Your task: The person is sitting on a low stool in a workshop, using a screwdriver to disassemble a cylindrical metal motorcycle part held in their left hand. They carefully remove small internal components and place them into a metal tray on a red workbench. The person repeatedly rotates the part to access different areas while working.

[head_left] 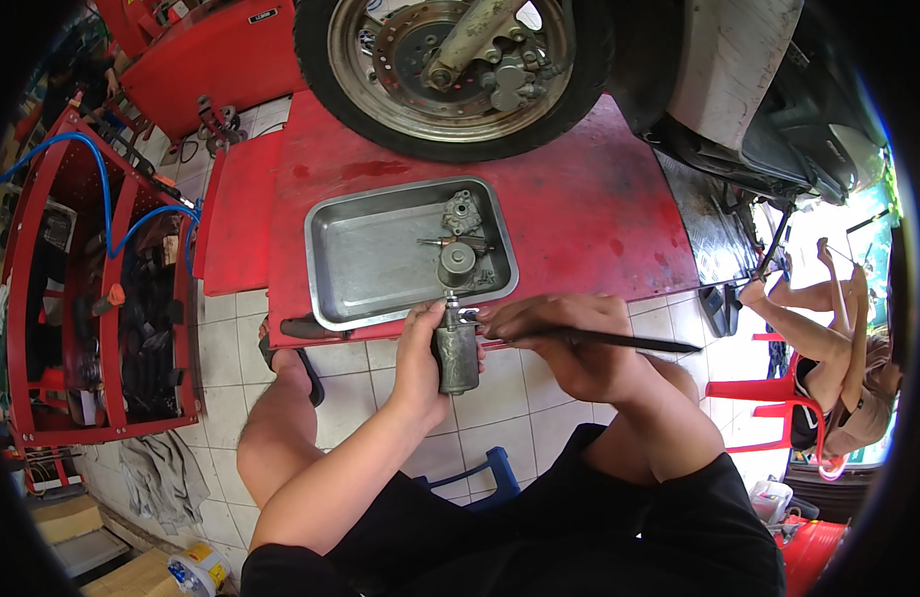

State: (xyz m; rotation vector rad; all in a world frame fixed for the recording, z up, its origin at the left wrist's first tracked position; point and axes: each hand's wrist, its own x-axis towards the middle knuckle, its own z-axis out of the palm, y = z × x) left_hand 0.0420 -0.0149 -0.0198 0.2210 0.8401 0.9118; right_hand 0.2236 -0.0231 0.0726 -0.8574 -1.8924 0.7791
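My left hand [417, 350] is wrapped round a grey cylindrical starter motor [459, 360], its narrow shaft end pointing up toward the tray. In my right hand [569, 333] is a long, thin tool with a dark handle [639, 341] that sticks out to the right. A shiny bit of metal shows beside the motor's upper end, between my hands; my fingers partly hide it. Just beyond lies a shallow metal tray [380, 239]. Along its right side rest a cast metal housing [462, 213], a round metal part [458, 261] and some small pieces [485, 278].
The tray stands on a red lift platform [579, 239], with a motorcycle front wheel [450, 149] behind it. A red tool cart [111, 298] with a blue hose [106, 189] is at left. At right, a person [838, 348] sits near a red plastic chair [758, 410].
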